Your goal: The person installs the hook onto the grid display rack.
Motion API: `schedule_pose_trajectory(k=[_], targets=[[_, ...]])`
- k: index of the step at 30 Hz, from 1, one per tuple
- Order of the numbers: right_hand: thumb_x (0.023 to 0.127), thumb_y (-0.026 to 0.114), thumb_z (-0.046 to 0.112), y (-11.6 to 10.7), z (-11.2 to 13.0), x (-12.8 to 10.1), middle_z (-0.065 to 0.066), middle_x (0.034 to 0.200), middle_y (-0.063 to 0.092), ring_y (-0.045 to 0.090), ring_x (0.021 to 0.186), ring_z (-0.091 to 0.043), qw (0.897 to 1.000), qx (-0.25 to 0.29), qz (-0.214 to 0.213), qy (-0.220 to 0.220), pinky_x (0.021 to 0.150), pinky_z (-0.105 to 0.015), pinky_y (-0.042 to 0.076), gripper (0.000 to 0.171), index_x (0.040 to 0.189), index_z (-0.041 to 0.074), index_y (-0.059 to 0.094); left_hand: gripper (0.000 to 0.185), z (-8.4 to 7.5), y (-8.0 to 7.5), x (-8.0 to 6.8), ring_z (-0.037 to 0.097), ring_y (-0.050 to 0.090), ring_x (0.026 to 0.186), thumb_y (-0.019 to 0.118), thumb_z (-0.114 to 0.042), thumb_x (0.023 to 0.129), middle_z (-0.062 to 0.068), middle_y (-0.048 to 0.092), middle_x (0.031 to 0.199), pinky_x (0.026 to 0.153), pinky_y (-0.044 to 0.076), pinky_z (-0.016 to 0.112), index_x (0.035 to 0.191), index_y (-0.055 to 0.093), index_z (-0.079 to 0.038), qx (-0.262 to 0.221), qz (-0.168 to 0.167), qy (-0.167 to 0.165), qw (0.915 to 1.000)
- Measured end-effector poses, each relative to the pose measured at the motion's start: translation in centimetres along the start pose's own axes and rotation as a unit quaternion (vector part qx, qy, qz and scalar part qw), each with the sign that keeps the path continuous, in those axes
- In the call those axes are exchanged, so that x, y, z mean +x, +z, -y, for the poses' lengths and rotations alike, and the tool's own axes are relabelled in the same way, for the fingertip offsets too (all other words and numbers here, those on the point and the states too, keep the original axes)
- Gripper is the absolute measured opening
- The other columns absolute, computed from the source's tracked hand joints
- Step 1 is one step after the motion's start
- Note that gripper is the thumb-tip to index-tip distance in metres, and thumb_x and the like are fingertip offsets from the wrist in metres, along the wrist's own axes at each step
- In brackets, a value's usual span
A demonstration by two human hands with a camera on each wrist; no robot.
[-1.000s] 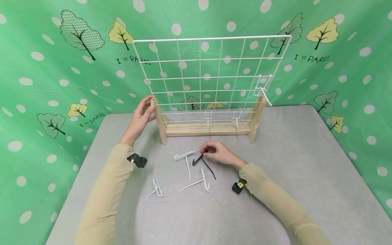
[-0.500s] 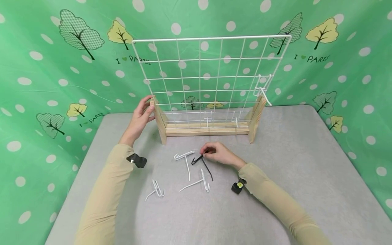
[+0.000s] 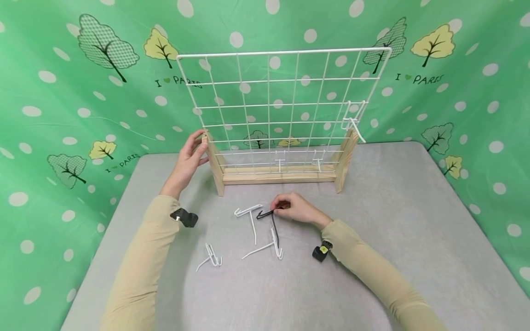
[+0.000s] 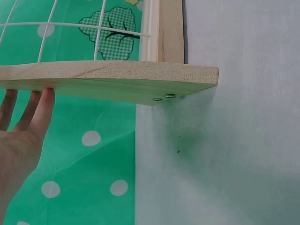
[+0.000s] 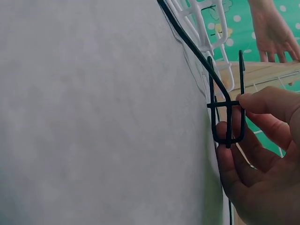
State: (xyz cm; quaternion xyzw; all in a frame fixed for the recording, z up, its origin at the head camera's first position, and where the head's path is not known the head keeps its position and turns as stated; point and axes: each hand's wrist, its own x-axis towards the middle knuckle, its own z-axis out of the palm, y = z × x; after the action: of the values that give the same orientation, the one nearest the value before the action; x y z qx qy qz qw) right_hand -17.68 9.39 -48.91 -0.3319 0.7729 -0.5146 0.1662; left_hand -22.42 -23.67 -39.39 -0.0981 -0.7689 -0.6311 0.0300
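Black wire is forming the double-pronged hook point(image 5: 229, 123) that our right hand point(image 3: 296, 208) is pinching, roughly midway between the worktop's point(image 3: 393, 220) left and right edges. Our left hand point(image 3: 188, 158) is resting extended fingers on the wooden side upright point(image 4: 108, 70). We are expecting something light, stiff and slim, best taken by its U-shaped frame. Behind, we are reading "I PARIS", heart between, on green cloth point(image 3: 120, 105).
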Motion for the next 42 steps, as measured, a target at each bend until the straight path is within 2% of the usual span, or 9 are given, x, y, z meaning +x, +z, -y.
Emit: schedule_pose_trajectory(k=[5,11,19,25,31,37,42], targets=[[0.085,0.063,-0.007,0.0,0.1,-0.1,-0.007,0.091,0.066,0.061,0.087,-0.017,1.0,-0.009,0.006,-0.008,0.08,-0.026,0.054,0.01,0.093,-0.001,0.067,0.05,0.0,0.0,0.0,0.033,0.036,0.133,0.044,-0.026,0.104,0.019,0.036,0.146,0.102,0.043,0.052,0.151,0.029,-0.017,-0.001,-0.001,-0.001,1.0],[0.085,0.061,-0.009,-0.1,0.2,-0.2,-0.015,0.094,0.066,0.059,0.087,-0.021,1.0,0.009,0.004,-0.005,0.08,-0.032,0.053,0.012,0.096,-0.004,0.066,0.051,0.1,0.0,0.0,0.032,0.035,0.133,0.044,-0.027,0.104,0.019,0.036,0.146,0.103,0.042,0.052,0.152,0.029,-0.016,-0.004,0.001,-0.002,1.0],[0.087,0.06,-0.006,-0.5,0.2,-0.5,-0.007,0.093,0.065,0.059,0.087,-0.015,1.0,0.009,-0.008,-0.004,0.081,-0.027,0.053,0.011,0.095,-0.001,0.065,0.049,0.0,-0.1,0.1,0.037,0.034,0.133,0.041,-0.02,0.105,0.024,0.033,0.146,0.103,0.039,0.056,0.151,0.028,-0.012,-0.004,0.001,-0.008,1.0],[0.086,0.059,-0.007,-0.7,0.2,-0.6,-0.008,0.093,0.065,0.06,0.087,-0.017,0.999,0.027,-0.019,-0.01,0.082,-0.029,0.054,0.012,0.095,-0.003,0.065,0.05,0.3,0.0,0.1,0.032,0.036,0.133,0.043,-0.027,0.105,0.019,0.037,0.144,0.103,0.041,0.053,0.151,0.028,-0.016,0.009,-0.002,-0.005,0.9999],[0.087,0.06,-0.008,-0.9,0.7,-0.6,-0.013,0.095,0.065,0.059,0.089,-0.019,0.999,0.027,-0.038,0.005,0.086,-0.032,0.053,0.011,0.097,-0.005,0.065,0.051,0.2,0.0,-0.1,0.033,0.037,0.132,0.045,-0.032,0.104,0.019,0.037,0.144,0.102,0.043,0.052,0.15,0.031,-0.018,0.017,-0.005,0.001,0.9998],[0.087,0.057,-0.012,-1.1,2.4,-0.8,-0.023,0.096,0.064,0.059,0.091,-0.027,0.999,0.026,-0.042,0.01,0.088,-0.035,0.053,0.011,0.097,-0.012,0.062,0.051,0.4,-0.1,0.0,0.032,0.038,0.132,0.046,-0.034,0.103,0.019,0.036,0.145,0.101,0.044,0.051,0.15,0.032,-0.021,0.02,-0.004,0.002,0.9998],[0.087,0.057,-0.012,-1.4,4.6,-1.2,-0.024,0.094,0.063,0.06,0.09,-0.026,0.998,0.029,-0.05,0.002,0.086,-0.029,0.052,0.01,0.096,-0.014,0.061,0.051,0.5,-0.2,0.1,0.031,0.037,0.132,0.045,-0.034,0.103,0.019,0.037,0.145,0.102,0.043,0.052,0.15,0.032,-0.021,0.016,-0.001,0.003,0.9999]])
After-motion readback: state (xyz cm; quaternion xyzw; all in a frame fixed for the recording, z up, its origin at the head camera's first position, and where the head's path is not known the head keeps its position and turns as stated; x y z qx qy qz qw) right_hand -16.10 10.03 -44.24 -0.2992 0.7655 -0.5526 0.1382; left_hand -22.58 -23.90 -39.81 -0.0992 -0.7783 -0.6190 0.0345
